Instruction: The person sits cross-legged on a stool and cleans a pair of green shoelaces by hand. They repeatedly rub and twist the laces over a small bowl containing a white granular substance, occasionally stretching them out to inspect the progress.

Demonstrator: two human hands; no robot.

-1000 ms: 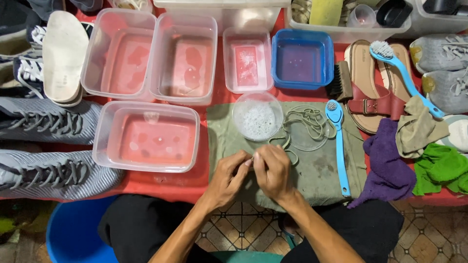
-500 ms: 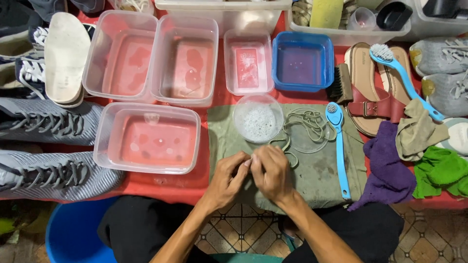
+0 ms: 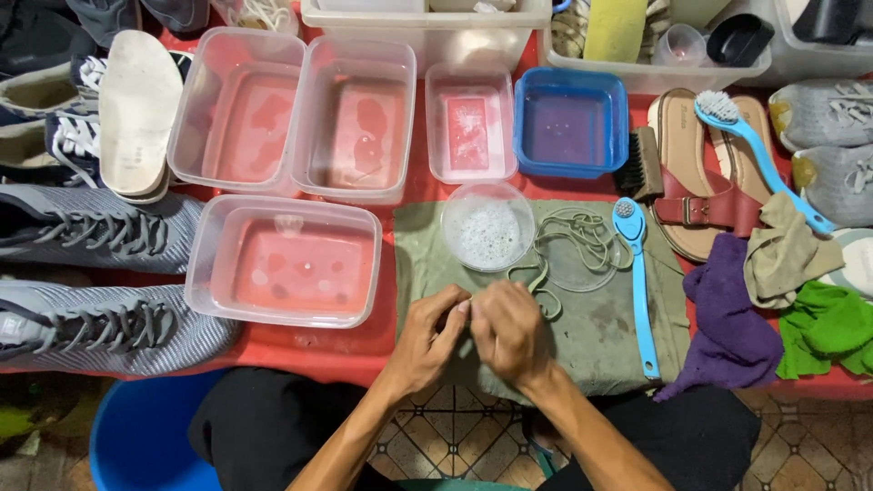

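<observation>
On the olive cloth [image 3: 618,336], shoelace [image 3: 573,238] between both hands.

Clear tubs [image 3: 280,273] of water sit beside grey sneakers [image 3: 100,323], a blue tub [image 3: 570,135] and brown sandals [image 3: 696,173] (brush on top).

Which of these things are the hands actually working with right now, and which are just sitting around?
In hand:
left hand and right hand, pinching the shoelace
green cloth under them
round bowl of foamy water close by

Lying about:
blue brush on the cloth
grey sneakers
clear tubs of water
blue tub
sandals
purple rag
</observation>
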